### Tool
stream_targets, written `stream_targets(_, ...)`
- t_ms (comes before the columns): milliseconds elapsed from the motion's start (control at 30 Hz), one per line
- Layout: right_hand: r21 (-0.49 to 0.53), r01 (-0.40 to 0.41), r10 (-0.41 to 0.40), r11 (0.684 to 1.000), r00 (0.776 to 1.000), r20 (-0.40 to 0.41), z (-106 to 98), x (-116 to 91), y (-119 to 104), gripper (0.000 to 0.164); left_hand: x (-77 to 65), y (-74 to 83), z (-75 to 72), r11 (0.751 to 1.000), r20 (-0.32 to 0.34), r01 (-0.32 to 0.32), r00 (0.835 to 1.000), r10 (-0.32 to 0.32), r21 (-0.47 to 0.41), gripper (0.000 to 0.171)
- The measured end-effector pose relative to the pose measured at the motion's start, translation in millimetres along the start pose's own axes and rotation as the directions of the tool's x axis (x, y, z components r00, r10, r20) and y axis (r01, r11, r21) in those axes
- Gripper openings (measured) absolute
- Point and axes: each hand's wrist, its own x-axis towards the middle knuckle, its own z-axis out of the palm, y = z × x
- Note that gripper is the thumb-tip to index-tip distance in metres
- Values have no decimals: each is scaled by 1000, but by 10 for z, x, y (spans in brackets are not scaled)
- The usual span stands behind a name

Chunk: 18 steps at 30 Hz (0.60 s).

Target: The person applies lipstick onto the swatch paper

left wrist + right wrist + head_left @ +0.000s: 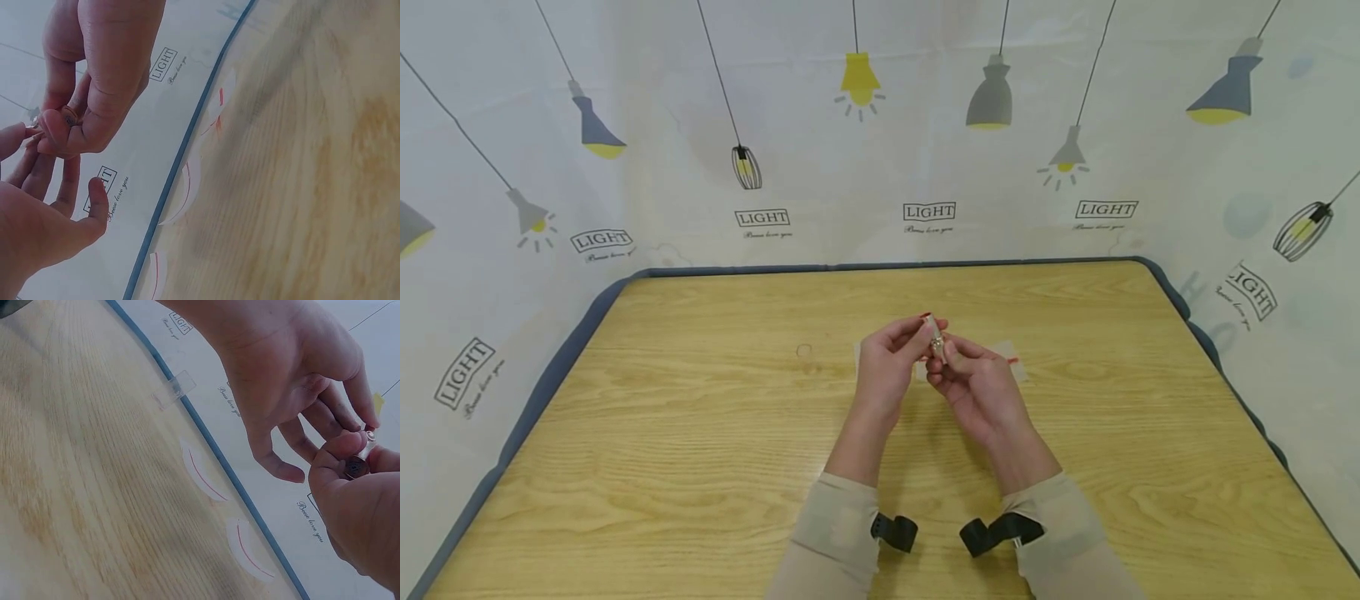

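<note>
Both hands meet over the table's middle around one small shiny tube [934, 329], silvery and gold-toned, with red at its upper end. My left hand [887, 362] pinches its upper part between thumb and fingertips. Lower down, the thumb and fingers of my right hand [988, 387] grip the tube. In the right wrist view, the tube's round end [356, 467] shows beside the right thumb. The same end [70, 116] peeks out of the right hand's curled fingers in the left wrist view. Fingers cover much of the tube.
Behind the hands, white paper strips with red lines [203, 475] lie on the wooden table [700, 433]. A clear piece [175, 390] lies near them. A blue-grey edging [820, 268] borders the table, and a lamp-print sheet [805, 125] hangs around it.
</note>
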Motion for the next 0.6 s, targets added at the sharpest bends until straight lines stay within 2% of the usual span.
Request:
stream_targets(200,-21,-5,5,1000,1000,-14,9,11,-4,31,7,4,-1,1000,-22,-3,1000,4,23,29)
stream_targets(433,-36,-11,10,999,999,-30,27,23,-6,40,16,-6,-16,997,-48,7,999,-4,73,26)
stream_targets(600,-38,-9,7,999,999,-41,27,31,-8,35,14,-5,-26,997,-49,13,999,-9,70,28)
